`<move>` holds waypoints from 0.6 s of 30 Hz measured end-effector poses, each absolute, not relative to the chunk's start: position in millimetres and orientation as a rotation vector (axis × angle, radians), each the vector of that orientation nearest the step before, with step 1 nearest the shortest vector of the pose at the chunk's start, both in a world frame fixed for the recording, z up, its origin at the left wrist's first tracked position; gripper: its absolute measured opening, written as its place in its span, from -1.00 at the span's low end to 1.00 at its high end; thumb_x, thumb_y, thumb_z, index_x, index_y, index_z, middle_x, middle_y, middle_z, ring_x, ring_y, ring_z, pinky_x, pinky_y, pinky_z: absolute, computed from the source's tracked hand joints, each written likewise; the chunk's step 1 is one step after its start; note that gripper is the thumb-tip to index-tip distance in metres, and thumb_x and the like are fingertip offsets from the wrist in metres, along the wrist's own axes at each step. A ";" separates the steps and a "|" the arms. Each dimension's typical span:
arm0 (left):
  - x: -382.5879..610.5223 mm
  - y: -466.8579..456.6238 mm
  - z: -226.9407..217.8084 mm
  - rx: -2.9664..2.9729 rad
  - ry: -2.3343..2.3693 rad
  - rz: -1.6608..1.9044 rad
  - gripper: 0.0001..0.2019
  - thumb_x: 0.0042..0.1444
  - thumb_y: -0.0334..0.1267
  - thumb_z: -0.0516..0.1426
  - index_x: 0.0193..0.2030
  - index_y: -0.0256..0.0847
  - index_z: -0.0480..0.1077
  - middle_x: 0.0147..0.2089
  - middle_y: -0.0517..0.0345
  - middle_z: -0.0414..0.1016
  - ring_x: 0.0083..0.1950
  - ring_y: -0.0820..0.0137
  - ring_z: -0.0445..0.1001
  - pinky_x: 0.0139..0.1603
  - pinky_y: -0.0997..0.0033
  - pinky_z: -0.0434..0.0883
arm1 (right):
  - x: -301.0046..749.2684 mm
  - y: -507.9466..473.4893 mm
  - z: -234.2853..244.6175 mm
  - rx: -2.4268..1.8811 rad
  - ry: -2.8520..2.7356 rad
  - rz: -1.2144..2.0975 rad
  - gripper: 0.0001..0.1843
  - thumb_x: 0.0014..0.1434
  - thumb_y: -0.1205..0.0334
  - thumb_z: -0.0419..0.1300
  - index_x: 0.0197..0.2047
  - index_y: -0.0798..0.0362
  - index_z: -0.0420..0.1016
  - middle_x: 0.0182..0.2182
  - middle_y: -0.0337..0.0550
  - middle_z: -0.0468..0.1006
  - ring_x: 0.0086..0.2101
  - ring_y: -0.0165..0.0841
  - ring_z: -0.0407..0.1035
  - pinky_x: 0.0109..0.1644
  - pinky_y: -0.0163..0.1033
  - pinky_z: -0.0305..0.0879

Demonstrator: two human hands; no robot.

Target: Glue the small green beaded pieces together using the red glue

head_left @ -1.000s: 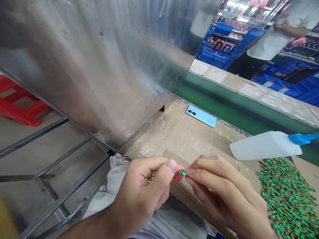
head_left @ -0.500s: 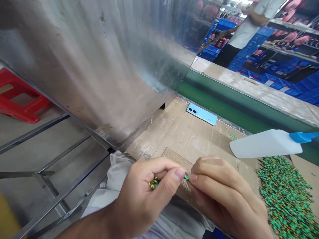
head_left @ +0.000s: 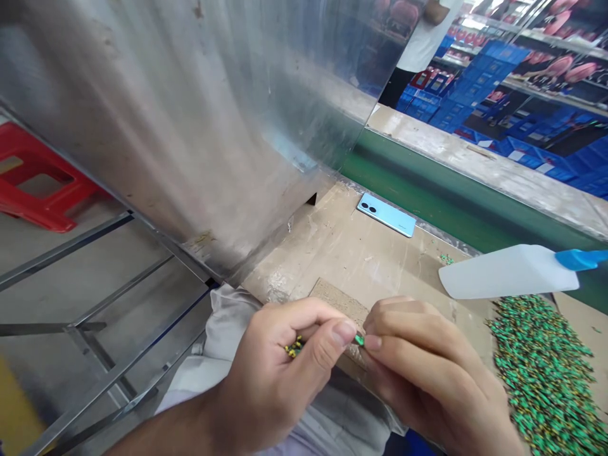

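Between the fingertips of both hands is a tiny green piece (head_left: 358, 340), too small to name its kind. My left hand (head_left: 289, 370) pinches its left end with thumb and forefinger, and several small yellow, black and green pieces (head_left: 294, 346) show inside the curled palm. My right hand (head_left: 427, 367) is closed, thumb and forefinger pressed at the piece's right end. Below and behind the fingertips lies a flat brown board (head_left: 339, 297). To the right, a large heap of small green, black and yellow pieces (head_left: 546, 373) covers the table.
A white squeeze bottle (head_left: 508, 272) with a blue nozzle lies by the heap. A light blue phone (head_left: 387, 215) rests near the green strip (head_left: 427, 183). A metal panel (head_left: 213, 126) rises at left, a red stool (head_left: 42, 177) beyond. A person (head_left: 418, 47) stands across the bench.
Both hands keep nearly the same pose, with the green piece still between the fingertips. The person in the background has shifted left, partly behind the panel's edge.
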State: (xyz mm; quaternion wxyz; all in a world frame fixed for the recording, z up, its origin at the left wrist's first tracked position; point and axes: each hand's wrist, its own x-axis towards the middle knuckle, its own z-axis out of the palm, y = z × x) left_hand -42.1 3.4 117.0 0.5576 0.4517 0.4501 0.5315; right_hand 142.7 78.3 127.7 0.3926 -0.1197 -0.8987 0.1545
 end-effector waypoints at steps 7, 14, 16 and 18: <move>-46.3 2.4 114.1 1.492 1.255 1.380 -0.74 0.48 -0.24 0.13 -0.20 -0.19 0.62 -0.49 0.22 0.55 -0.55 0.48 0.45 -0.52 0.54 0.37 | 140.6 79.1 133.3 -0.272 -2.309 0.487 -0.72 0.34 0.60 0.12 0.03 0.17 0.49 -0.25 -0.06 0.59 -0.30 -0.33 0.53 -0.22 -0.17 0.53; -47.6 0.7 108.6 1.876 1.311 1.546 -0.84 0.48 -0.31 0.15 -0.10 -0.17 0.59 -0.35 0.15 0.74 -0.41 0.39 0.68 -0.31 0.52 0.57 | 145.8 77.6 130.0 -0.261 -2.328 0.458 -0.77 0.36 0.56 0.16 -0.01 0.16 0.55 -0.21 -0.05 0.65 -0.30 -0.31 0.55 -0.23 -0.12 0.54; -48.0 1.8 108.2 2.011 1.308 1.592 -0.81 0.52 -0.28 0.11 -0.09 -0.21 0.55 -0.34 0.15 0.74 -0.44 0.42 0.65 -0.34 0.50 0.57 | 145.6 77.2 130.8 -0.254 -2.339 0.440 -0.81 0.38 0.54 0.17 -0.03 0.16 0.56 -0.21 -0.06 0.65 -0.29 -0.32 0.55 -0.21 -0.12 0.54; -47.8 3.7 107.7 2.117 1.290 1.656 -0.78 0.55 -0.28 0.07 -0.07 -0.27 0.52 -0.36 0.17 0.72 -0.48 0.46 0.60 -0.40 0.49 0.53 | 143.7 77.0 133.0 -0.254 -2.334 0.398 -0.83 0.38 0.55 0.18 -0.10 0.17 0.55 -0.24 -0.06 0.65 -0.30 -0.34 0.55 -0.22 -0.14 0.54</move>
